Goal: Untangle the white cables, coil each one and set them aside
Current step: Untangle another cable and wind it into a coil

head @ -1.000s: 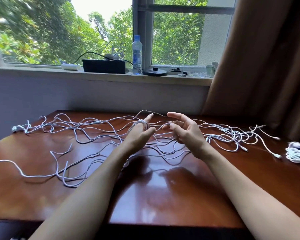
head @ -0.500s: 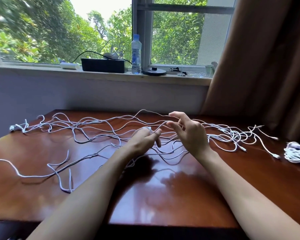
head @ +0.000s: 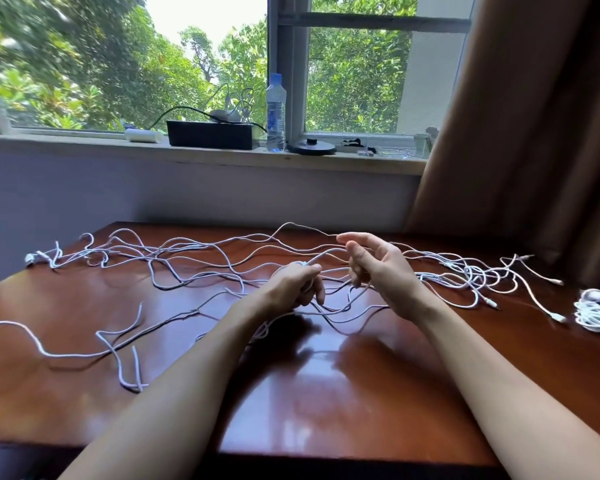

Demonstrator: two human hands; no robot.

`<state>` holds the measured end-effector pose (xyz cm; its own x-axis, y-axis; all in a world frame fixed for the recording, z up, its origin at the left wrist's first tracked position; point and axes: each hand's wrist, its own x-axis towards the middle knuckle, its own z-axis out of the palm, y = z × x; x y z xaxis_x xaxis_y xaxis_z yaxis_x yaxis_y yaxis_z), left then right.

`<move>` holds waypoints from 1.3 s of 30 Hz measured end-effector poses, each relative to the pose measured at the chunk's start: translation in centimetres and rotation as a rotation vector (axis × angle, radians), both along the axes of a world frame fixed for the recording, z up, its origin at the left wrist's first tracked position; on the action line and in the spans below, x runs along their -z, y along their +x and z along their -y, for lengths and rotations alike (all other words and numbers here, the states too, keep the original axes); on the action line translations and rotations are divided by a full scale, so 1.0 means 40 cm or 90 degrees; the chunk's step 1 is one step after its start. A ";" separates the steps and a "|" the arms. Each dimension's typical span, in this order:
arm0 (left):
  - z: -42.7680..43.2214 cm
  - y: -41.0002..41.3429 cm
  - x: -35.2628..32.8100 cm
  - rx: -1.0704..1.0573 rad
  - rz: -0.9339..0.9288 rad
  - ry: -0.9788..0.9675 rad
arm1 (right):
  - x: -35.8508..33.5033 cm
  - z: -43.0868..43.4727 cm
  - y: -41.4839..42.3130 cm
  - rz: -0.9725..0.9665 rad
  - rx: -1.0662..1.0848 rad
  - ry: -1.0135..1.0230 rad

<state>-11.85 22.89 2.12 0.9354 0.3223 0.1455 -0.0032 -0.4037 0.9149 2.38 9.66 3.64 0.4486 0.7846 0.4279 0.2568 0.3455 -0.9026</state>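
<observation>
Tension matters most here: the left hand [head: 296, 285] grips turns of the thin white cables [head: 466, 269] sprawled along the far edge of the glossy red-brown wooden table [head: 326, 396], so the half-curled right hand [head: 378, 268], its grasp unclear, should feed slack gently.

Water bottle [head: 275, 112] and black box [head: 210, 134] on a windowsill [head: 84, 148] behind a glossy wooden table [head: 326, 393]; brown curtain [head: 534, 133] at right.

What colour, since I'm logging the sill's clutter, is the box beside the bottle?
Black; the box shows best in the head view, left of the bottle.
</observation>
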 end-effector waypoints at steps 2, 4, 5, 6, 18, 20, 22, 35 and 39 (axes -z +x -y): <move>0.003 -0.004 -0.003 -0.007 -0.009 -0.003 | -0.005 0.001 0.003 -0.070 -0.065 0.002; 0.003 -0.002 0.000 -0.006 -0.014 -0.025 | -0.009 0.002 0.003 -0.117 -0.100 0.000; 0.001 -0.002 0.001 -0.004 -0.016 -0.046 | -0.009 0.002 0.001 -0.128 -0.104 -0.001; -0.001 0.000 0.002 0.000 -0.019 -0.071 | -0.009 0.002 0.002 -0.135 -0.103 -0.004; -0.019 0.002 -0.022 0.125 0.080 -0.335 | 0.024 -0.015 0.021 0.306 0.327 -0.081; -0.018 0.002 -0.024 0.131 0.109 -0.391 | 0.027 -0.015 0.029 0.315 0.368 -0.098; -0.020 -0.003 -0.032 0.137 0.164 -0.459 | 0.029 -0.016 0.040 0.329 0.384 -0.155; -0.038 -0.022 -0.057 0.103 0.438 -0.695 | 0.033 -0.020 0.016 0.293 0.201 -0.182; -0.056 -0.033 -0.058 0.100 0.503 -0.800 | 0.030 -0.013 -0.007 0.186 0.087 -0.138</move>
<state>-13.17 25.13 4.44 0.7854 0.5246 0.3285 -0.6188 0.6780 0.3967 2.10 10.19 2.45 0.4387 0.8126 0.3837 0.5442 0.0995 -0.8330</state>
